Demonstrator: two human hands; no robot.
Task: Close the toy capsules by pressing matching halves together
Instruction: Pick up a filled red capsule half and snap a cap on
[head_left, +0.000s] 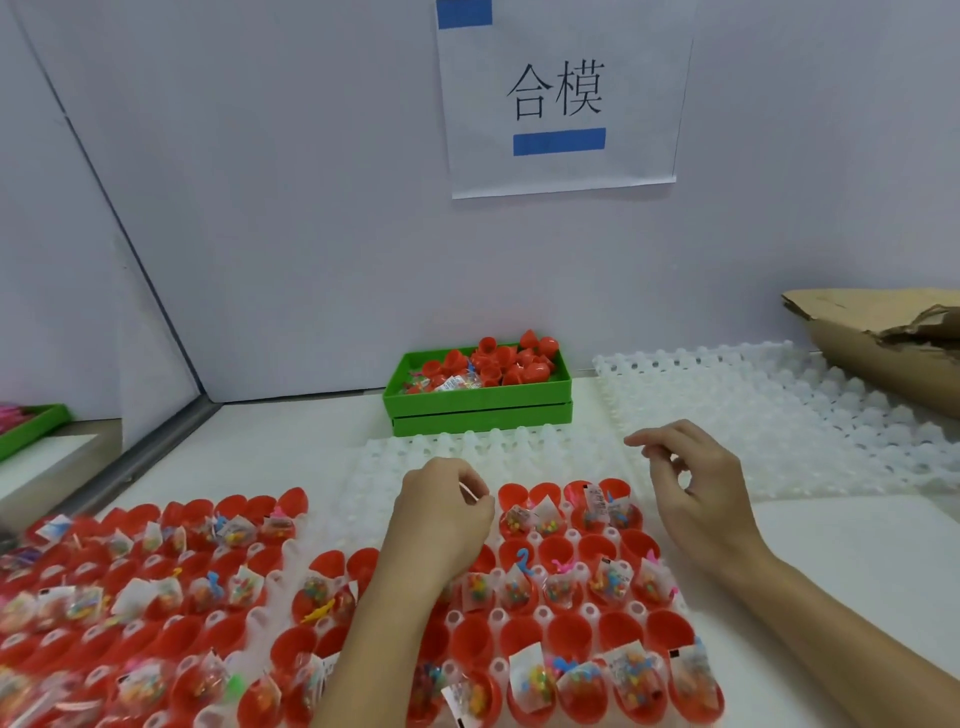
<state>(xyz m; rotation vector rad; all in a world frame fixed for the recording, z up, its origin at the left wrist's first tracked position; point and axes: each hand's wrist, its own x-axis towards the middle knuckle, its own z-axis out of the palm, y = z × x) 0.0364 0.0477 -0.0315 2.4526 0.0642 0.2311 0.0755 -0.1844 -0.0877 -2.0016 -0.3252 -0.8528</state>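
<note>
Head view shows left hand (441, 512) with fingers curled, contents unclear, right hand (698, 488) loosely empty above filled red halves (571, 587), whose protruding packets could jam a closure.

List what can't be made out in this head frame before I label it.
- Left hand: fingers curl away from the head camera, so whether its grip holds anything is hidden.
- Red plastic capsule halves under the left forearm: covered.
- Left white plastic tray of filled halves: motion-blurred, cut by frame edge.
- Green plastic bin: small clear packets inside too small to identify.
- Brown cardboard: cut off at right.
</note>
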